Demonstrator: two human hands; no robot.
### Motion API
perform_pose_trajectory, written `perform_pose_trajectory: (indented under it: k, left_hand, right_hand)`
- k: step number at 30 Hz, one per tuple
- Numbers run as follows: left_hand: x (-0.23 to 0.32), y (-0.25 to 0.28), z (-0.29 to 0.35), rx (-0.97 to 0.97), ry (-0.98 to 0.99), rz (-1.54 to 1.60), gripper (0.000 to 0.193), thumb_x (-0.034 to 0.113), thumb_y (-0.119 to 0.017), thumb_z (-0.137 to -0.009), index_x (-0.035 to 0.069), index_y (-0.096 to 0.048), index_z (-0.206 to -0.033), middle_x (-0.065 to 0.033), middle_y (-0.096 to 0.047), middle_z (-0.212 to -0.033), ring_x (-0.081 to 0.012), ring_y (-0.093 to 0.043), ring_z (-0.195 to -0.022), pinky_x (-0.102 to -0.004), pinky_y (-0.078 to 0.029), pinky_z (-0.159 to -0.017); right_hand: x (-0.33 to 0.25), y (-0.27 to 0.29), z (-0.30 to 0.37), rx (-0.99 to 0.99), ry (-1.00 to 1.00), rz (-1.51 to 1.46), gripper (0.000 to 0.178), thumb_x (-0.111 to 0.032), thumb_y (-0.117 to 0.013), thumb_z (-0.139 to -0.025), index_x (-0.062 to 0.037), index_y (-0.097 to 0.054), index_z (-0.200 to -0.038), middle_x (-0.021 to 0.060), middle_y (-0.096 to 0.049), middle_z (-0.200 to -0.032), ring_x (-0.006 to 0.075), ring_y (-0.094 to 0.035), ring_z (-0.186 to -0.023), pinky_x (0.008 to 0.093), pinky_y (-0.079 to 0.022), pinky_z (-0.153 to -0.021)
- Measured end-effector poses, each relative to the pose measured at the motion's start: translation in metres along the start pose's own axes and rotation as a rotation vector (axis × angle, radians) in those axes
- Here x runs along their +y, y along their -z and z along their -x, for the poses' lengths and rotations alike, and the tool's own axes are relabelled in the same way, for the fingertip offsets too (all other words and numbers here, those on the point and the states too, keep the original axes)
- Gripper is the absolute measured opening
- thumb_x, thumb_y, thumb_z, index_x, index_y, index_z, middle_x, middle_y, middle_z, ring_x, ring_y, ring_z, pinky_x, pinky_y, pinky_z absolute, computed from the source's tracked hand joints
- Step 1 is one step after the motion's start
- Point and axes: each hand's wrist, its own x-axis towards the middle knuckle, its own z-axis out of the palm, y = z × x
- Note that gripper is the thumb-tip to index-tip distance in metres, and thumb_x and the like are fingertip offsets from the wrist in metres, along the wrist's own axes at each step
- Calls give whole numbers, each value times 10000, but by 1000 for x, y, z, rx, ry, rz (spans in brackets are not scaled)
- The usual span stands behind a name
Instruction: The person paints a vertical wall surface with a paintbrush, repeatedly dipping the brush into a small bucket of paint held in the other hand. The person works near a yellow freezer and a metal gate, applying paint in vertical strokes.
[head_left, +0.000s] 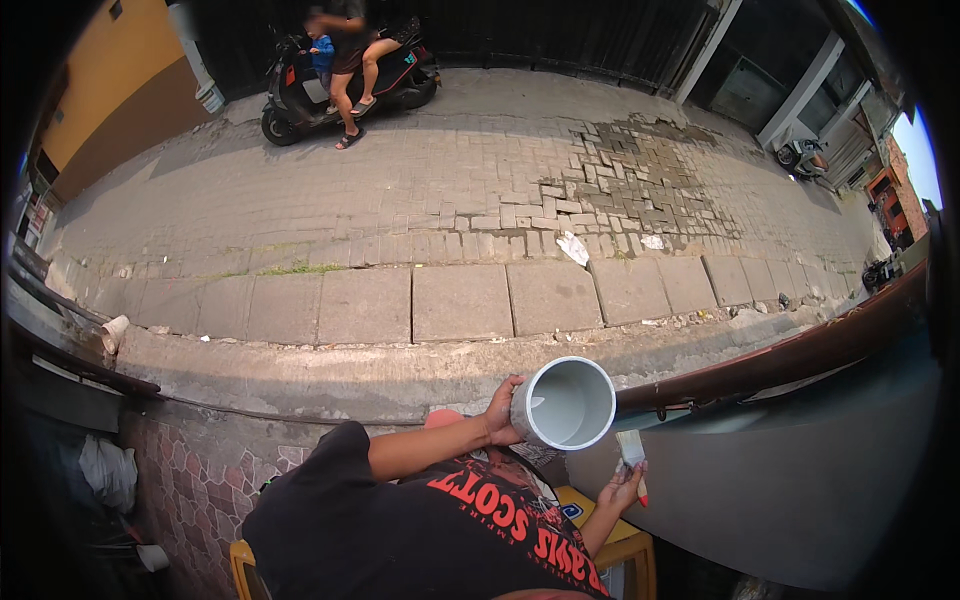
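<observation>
My left hand (503,411) is closed on the left side of a round grey pot (520,422), whose wide mouth tilts up toward me. Its inside is smooth and pale, with a small white mark on the left wall. Lower and to the right, my right hand (622,489) grips a flat paintbrush (630,447) by its handle. The pale brush head points up, just below the pot and apart from it, and the red handle end shows beneath my fingers.
A yellow plastic chair (632,552) is under me. To the right stretch a grey panel (760,490) and a brown rail (800,352). Paving slabs (460,302) lie ahead, with litter (573,248). People sit on a black scooter (415,92) across the lane.
</observation>
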Motion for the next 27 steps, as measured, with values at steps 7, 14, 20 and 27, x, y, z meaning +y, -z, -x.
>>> perform_pose_trajectory:
  k: [7, 14, 20, 27]
  left_hand:
    - [39, 24, 38, -21, -227, 49, 745, 624, -434, -935, 106, -565, -1453, -146, -610, -1425, -340, -591, -1299, -559, -437, -1113]
    - [59, 46, 79, -20, -458, -6, 769, 642, -402, -932, 136, -509, -1500, -140, -552, -1483, -359, -540, -1353, -604, -409, -1126]
    - [75, 59, 110, -33, -619, 4, 768, 649, -389, -925, 150, -511, -1496, -125, -548, -1484, -368, -534, -1356, -648, -419, -1099]
    - [79, 43, 140, -96, -624, 134, 807, 681, -282, -963, 144, -388, -1556, -182, -468, -1527, -487, -543, -1305, -757, -491, -929]
  right_hand:
    - [25, -32, -20, -188, -152, -6, 430, -183, -636, -1024, -75, -539, -1428, 85, -598, -1344, 220, -588, -1221, 335, -524, -1023]
    - [59, -112, 6, -394, -236, 23, 451, -145, -649, -1018, -41, -516, -1436, 106, -616, -1323, 213, -608, -1219, 334, -534, -1012]
    - [78, -164, 54, -558, -317, 47, 450, -132, -670, -1002, -16, -520, -1411, 104, -616, -1318, 207, -619, -1205, 339, -537, -1008]
    - [77, -178, 76, -565, -336, -42, 440, -131, -678, -993, -21, -533, -1394, 107, -638, -1287, 198, -631, -1186, 321, -553, -972]
